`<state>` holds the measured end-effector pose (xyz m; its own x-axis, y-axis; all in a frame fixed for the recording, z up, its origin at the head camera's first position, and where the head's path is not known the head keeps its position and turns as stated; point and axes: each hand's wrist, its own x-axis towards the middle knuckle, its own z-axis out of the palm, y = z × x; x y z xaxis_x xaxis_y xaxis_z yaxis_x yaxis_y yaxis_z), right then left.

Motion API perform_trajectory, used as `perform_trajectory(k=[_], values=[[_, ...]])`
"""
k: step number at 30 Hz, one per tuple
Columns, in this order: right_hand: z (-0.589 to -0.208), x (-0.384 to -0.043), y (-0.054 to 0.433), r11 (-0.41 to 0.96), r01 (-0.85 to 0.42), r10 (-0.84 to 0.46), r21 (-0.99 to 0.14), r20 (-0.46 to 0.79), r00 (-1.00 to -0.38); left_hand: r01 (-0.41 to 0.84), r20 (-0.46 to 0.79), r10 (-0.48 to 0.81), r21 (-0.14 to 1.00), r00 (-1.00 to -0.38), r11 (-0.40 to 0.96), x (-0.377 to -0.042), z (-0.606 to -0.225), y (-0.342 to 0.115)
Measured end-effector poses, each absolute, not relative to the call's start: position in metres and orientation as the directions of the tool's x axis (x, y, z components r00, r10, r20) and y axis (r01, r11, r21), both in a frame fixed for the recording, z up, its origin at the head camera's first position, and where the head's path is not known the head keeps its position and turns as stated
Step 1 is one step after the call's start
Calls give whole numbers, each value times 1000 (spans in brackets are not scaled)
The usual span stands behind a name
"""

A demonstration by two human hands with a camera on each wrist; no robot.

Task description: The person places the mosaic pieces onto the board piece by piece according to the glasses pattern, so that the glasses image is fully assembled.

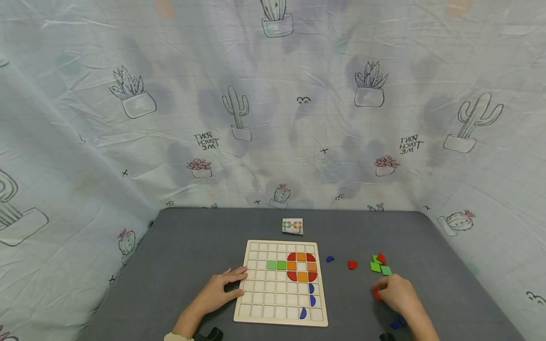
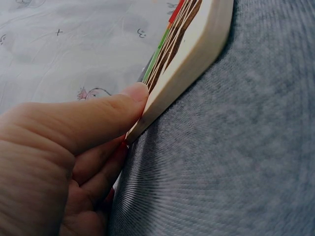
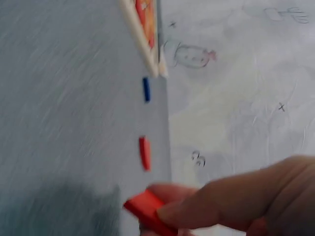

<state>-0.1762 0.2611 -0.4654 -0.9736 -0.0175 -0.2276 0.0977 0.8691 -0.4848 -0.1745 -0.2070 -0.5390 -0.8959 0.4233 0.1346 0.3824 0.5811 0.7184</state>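
Observation:
My right hand pinches a red piece between thumb and fingers, at the right of the table; the fingers hide part of its shape. My left hand touches the left edge of a pale wooden grid board, thumb and fingers spread apart along it. In the left wrist view the thumb rests against the board's rim. On the board lie red quarter-rounds and orange squares in a ring, two green squares beside it, and three blue half-rounds at the lower right.
Right of the board lie a blue half-round, a red quarter-round and several green squares with another red piece. Blue pieces sit partly behind my right forearm. A patterned card lies behind the board.

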Motion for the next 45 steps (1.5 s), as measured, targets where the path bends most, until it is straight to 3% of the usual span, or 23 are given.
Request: perform_trajectory(k=[5, 12, 28, 37, 45], values=[[-462, -182, 244, 737, 103, -97, -668, -254, -962, 381, 135, 420, 716, -897, 584, -174, -538, -207], [-467, -196, 215, 487, 47, -322, -872, -229, -918, 382, 133, 426, 721, -895, 578, -175, -538, -207], [-480, -216, 150, 309, 33, -433, -951, -171, -885, 380, 136, 425, 733, -895, 564, -175, -538, -207], [-486, -222, 131, 294, 32, -504, -955, -184, -844, 388, 146, 428, 733, -892, 558, -174, -538, -208], [-489, -222, 124, 280, 35, -459, -959, -166, -873, 377, 131, 429, 738, -894, 560, -174, -539, -207]])
